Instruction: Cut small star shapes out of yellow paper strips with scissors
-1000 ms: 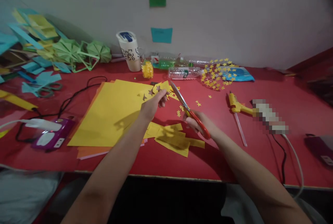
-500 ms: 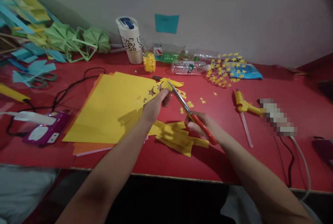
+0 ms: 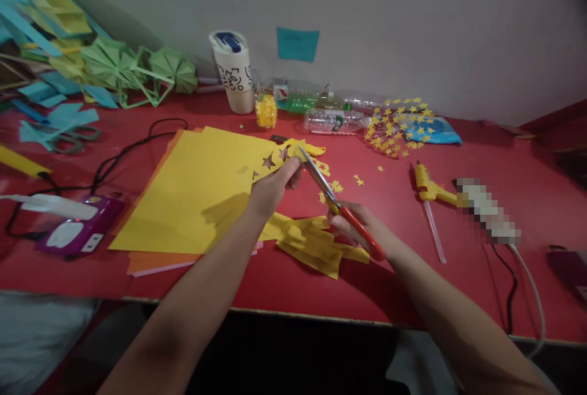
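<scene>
My left hand (image 3: 274, 186) pinches a strip of yellow paper (image 3: 260, 166) that has star-shaped holes in it. In my right hand (image 3: 355, 224) is a pair of scissors (image 3: 326, 188) with red handles, its blade tips at the strip's right end. Small yellow paper stars (image 3: 337, 186) lie on the red table just beyond the scissors. Beneath my hands are several cut yellow strips (image 3: 316, 248). To the left lies a large yellow sheet (image 3: 192, 181) on top of orange and pink ones. A yellow-handled tool (image 3: 315, 150) sits behind the strip, partly covered.
A yellow glue gun (image 3: 427, 184) lies at the right near a blurred-out object and cables. Along the wall stand a white tumbler (image 3: 233, 74), plastic bottles (image 3: 334, 120) and a star-covered clear piece (image 3: 397, 129). A purple power strip (image 3: 85, 227) and folded paper shapes (image 3: 112, 65) occupy the left.
The view has shifted slightly. Both hands keep nearly the same pose, with the scissors still at the end of the strip.
</scene>
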Demonstrator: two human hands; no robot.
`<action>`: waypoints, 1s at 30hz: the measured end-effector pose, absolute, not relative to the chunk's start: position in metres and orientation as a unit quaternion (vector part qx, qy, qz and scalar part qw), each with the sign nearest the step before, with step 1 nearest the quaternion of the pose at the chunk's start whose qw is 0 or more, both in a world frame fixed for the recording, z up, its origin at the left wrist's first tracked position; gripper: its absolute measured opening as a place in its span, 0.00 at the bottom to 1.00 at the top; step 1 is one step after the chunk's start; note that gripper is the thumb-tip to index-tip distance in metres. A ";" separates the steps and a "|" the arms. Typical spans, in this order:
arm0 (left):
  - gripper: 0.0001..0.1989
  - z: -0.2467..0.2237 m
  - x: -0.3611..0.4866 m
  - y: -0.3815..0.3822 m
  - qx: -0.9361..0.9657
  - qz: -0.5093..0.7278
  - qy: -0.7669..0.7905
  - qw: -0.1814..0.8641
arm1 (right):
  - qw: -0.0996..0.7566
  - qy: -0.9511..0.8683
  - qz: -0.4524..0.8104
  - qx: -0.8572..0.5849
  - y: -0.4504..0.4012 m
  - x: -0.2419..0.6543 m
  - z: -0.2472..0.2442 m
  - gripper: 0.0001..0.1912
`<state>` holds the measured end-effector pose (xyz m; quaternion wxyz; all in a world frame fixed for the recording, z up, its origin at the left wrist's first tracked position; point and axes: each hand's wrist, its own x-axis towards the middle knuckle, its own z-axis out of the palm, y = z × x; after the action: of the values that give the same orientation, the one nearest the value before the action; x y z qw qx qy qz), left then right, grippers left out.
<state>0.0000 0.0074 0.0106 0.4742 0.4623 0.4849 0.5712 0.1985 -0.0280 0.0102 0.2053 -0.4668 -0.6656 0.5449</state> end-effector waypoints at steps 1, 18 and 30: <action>0.14 0.010 0.000 0.007 0.469 0.570 0.484 0.470 | 0.207 -0.660 0.552 -0.465 -0.028 0.198 0.010 0.31; 0.14 0.005 -0.004 0.010 0.455 0.568 0.477 0.493 | 0.193 -0.626 0.608 -0.448 -0.028 0.201 -0.006 0.31; 0.15 0.001 -0.005 0.012 0.436 0.570 0.466 0.518 | 0.201 -0.631 0.596 -0.453 -0.027 0.203 -0.012 0.31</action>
<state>-0.0047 0.0116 0.0011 0.5178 0.4361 0.4661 0.5696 0.2030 -0.0273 -0.0119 0.2015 -0.4534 -0.6315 0.5959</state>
